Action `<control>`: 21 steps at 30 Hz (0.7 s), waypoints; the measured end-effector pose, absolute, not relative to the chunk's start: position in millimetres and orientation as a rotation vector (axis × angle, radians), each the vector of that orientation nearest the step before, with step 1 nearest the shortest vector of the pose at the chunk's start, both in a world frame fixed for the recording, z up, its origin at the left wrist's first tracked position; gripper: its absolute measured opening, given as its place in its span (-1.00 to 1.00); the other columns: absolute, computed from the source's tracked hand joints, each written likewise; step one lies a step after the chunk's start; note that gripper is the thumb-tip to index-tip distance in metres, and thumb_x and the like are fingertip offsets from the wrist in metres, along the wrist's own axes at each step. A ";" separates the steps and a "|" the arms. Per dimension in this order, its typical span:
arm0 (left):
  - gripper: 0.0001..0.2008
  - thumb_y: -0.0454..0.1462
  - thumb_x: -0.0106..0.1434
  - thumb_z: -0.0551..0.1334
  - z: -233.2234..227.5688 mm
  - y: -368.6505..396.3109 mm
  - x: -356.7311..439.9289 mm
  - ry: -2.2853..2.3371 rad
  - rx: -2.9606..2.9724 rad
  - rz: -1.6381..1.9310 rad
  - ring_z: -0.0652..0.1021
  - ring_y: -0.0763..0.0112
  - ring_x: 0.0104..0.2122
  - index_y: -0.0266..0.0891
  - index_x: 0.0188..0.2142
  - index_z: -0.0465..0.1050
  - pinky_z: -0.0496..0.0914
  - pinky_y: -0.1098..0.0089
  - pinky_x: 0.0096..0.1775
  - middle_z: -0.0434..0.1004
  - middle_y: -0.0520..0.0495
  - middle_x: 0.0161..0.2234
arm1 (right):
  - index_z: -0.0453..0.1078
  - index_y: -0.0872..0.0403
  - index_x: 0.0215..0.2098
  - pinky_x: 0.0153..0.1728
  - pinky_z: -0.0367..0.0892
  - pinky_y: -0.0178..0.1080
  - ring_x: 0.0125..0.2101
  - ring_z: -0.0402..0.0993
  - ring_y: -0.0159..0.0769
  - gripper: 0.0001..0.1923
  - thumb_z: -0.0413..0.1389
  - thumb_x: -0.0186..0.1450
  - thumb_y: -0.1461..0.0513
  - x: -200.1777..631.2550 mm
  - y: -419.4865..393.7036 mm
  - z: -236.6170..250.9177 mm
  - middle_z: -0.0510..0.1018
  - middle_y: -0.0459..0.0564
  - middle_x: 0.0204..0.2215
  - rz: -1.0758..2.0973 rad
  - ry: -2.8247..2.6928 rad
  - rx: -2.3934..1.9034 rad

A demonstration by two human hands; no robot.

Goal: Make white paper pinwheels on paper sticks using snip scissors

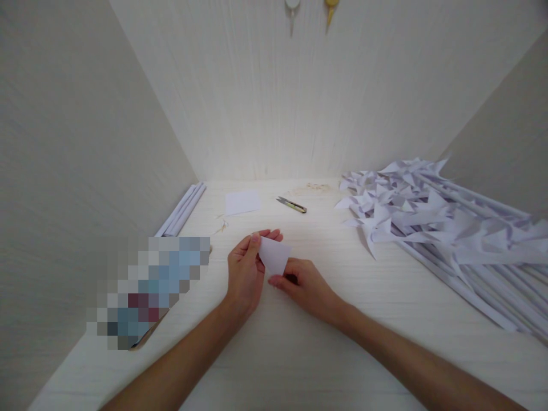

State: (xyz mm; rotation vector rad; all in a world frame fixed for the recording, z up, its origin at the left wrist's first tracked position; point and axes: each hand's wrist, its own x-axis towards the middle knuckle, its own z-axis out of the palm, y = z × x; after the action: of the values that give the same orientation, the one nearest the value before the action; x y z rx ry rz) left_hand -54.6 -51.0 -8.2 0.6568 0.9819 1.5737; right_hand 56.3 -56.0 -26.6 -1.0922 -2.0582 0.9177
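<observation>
Between my hands is a small white piece of paper, tilted and folded or turned so that it looks roughly triangular. My left hand pinches its upper left corner, thumb on top and fingers behind. At the lower right edge, my right hand grips it with curled fingers. Beyond the hands lie a flat white sheet of paper and a pair of thread snips with dark blades.
Paper pinwheels on rolled paper sticks are piled along the right side. Several paper rolls lie by the left wall, behind a pixelated object. Small scraps dot the back of the table. Two hooks hang on the back wall.
</observation>
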 end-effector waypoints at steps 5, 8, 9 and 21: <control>-0.81 -0.21 0.05 0.19 -7.5 -50.6 -54.7 0.967 0.633 1.564 0.51 0.35 -0.27 -0.34 -0.42 0.41 0.36 0.34 -0.19 0.54 -0.15 -0.34 | 0.23 0.13 -0.71 -0.61 0.02 -0.39 -0.65 0.13 -0.50 -0.77 0.02 0.10 0.36 57.7 -57.8 -26.8 0.27 -0.15 -0.68 0.963 -2.035 -1.049; -0.77 -0.22 0.00 0.24 -8.0 -52.7 -53.0 0.927 0.613 1.479 0.52 0.38 -0.32 -0.31 -0.34 0.42 0.38 0.39 -0.26 0.55 -0.13 -0.34 | 0.22 0.14 -0.73 -0.62 0.03 -0.40 -0.67 0.13 -0.50 -0.75 0.01 0.09 0.34 58.9 -58.1 -28.9 0.27 -0.16 -0.71 1.044 -1.927 -1.046; -0.73 -0.23 -0.03 0.26 -8.5 -53.7 -52.4 0.926 0.621 1.424 0.53 0.38 -0.34 -0.30 -0.30 0.42 0.39 0.40 -0.30 0.55 -0.13 -0.35 | 0.23 0.14 -0.74 -0.63 0.03 -0.40 -0.68 0.13 -0.50 -0.74 0.01 0.10 0.34 58.9 -58.4 -29.7 0.27 -0.16 -0.72 1.082 -1.905 -1.044; -0.76 -0.20 -0.11 0.30 -13.0 -35.7 -69.1 1.079 0.703 1.378 0.49 0.47 -0.55 -0.36 -0.47 0.44 0.34 0.44 -0.43 0.55 -0.14 -0.47 | 0.36 0.16 -0.48 -0.42 0.19 -0.30 -0.48 0.29 -0.36 -0.87 0.04 0.14 0.25 76.1 24.7 -3.5 0.43 0.00 -0.51 0.307 -2.069 -1.462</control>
State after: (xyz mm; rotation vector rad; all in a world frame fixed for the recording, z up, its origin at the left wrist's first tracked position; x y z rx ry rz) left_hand -69.1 -35.7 -13.0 0.7034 1.0789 1.3781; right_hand 76.1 24.7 -3.5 -1.4622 -2.0687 0.3073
